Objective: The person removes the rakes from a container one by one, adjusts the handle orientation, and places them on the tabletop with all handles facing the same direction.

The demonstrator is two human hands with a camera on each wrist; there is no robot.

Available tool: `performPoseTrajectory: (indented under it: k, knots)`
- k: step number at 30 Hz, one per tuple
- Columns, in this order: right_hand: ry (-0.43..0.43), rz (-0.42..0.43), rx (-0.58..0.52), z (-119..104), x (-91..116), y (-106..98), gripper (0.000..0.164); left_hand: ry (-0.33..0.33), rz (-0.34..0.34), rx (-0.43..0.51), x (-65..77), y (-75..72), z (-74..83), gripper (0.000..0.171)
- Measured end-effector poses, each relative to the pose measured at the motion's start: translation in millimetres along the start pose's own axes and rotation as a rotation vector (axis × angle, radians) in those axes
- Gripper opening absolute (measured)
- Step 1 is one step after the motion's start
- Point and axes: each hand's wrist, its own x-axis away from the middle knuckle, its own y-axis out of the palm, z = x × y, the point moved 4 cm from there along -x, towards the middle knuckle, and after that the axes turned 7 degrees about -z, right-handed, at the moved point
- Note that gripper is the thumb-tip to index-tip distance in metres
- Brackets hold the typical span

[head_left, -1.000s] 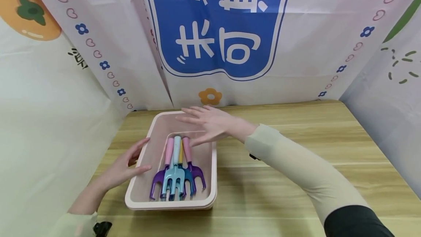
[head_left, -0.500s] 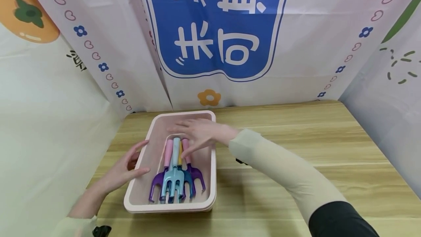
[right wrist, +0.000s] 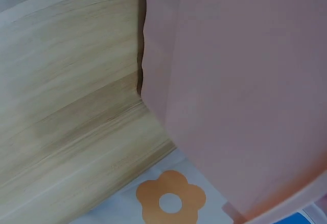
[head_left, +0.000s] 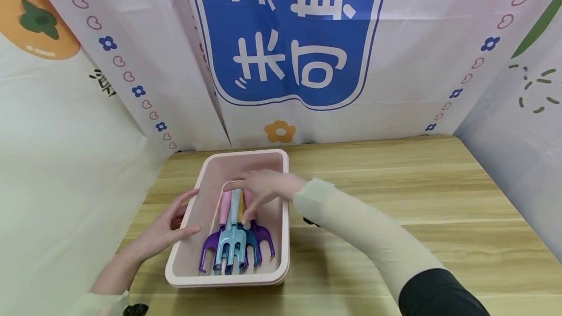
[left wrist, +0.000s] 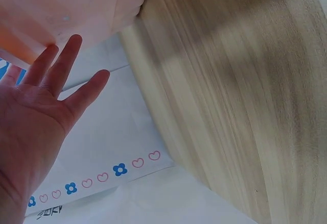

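In the head view, snagging could be caused by plastic hand forks (head_left: 232, 236) being overlapped in the pink bin (head_left: 228, 280), lower left of centre, beneath the spread right hand (head_left: 260, 187), the left hand (head_left: 164, 223) spread at the bin's rim.

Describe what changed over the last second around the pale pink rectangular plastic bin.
The right hand moved left and nearer the person, down over the pink, blue and yellow handles of the purple and blue plastic forks; whether it grips any is unclear. The left hand stayed at the bin; the forks stayed inside.
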Motion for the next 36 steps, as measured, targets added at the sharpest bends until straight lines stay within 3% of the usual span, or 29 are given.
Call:
performPoseTrajectory:
  k: [13, 23, 29, 36]
  knots:
    - [0.006, -0.057, -0.002, -1, -17, 16, 0.092, 0.032, -0.009, 0.036, 2.2, 3.9, 1.9, 0.081]
    - [0.012, -0.135, 0.067, 1, -26, 21, 0.08, -0.019, 0.0, 0.043, 1.2, 4.5, -2.9, 0.081]
    - [-0.005, -0.183, 0.103, -4, -27, 20, 0.078, 0.003, 0.002, 0.041, 3.1, 3.1, -1.4, 0.081]
    - [0.008, -0.18, 0.156, -4, -28, 20, 0.073, -0.014, 0.007, 0.017, 2.9, 0.9, -2.4, 0.081]
